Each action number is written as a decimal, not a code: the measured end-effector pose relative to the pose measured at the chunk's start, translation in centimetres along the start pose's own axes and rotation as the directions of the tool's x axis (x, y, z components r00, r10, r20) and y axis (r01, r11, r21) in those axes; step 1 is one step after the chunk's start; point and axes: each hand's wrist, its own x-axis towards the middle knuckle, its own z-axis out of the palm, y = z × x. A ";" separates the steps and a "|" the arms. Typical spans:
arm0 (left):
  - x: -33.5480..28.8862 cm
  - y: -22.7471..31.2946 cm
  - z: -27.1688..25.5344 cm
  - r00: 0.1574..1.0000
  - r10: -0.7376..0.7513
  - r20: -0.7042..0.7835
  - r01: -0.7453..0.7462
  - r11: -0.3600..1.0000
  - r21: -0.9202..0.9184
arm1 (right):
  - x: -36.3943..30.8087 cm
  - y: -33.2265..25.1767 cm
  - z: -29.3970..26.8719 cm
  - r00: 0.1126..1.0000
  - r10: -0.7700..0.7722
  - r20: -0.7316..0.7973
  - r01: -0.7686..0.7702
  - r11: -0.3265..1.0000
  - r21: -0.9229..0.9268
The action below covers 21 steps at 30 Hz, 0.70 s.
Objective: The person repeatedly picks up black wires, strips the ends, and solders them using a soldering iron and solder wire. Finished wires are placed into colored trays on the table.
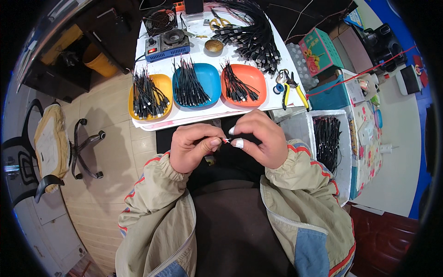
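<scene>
My left hand (194, 144) is closed, its thumb and forefinger pinching a short bundle of thin wires (225, 141) with red, white and black strands. My right hand (262, 139) faces it, thumb and forefinger curved with a gap between their tips; white tape wraps the thumb, and the forefinger tip is white too. The thumb tip is right beside the wire ends. Both hands are over my lap, just in front of the table. Beyond them, black cables with bare wire ends fill a yellow bowl (131, 110), a blue bowl (215, 82) and an orange bowl (260, 79).
On the white table (203, 121) are a blue-sided soldering device (168, 46), a small round tin (213, 46), scissors (220, 21), yellow-handled pliers (294, 92) and a heap of black cables (251, 34). A white foam box (342, 184) holds more cables at right. An office chair (48, 143) stands left.
</scene>
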 end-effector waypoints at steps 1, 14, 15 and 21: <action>-0.1 0.0 0.1 1.000 -0.024 0.000 0.024 0.999 -0.038 | 0.2 -0.2 0.0 0.994 -0.108 -0.014 0.105 0.985 -0.134; -0.4 -0.3 1.1 0.997 -0.072 -0.012 0.068 0.974 -0.217 | -0.5 -0.3 0.1 0.866 0.394 0.310 -0.487 0.515 0.705; -0.4 -0.5 1.3 0.986 -0.163 0.018 0.153 0.878 -0.453 | -0.4 -0.3 0.0 0.922 0.344 0.178 -0.379 0.708 0.596; -0.5 -0.7 2.0 0.932 -0.296 0.208 0.345 0.552 -0.759 | 0.8 0.5 -0.6 0.970 -0.240 -0.027 0.242 0.963 0.119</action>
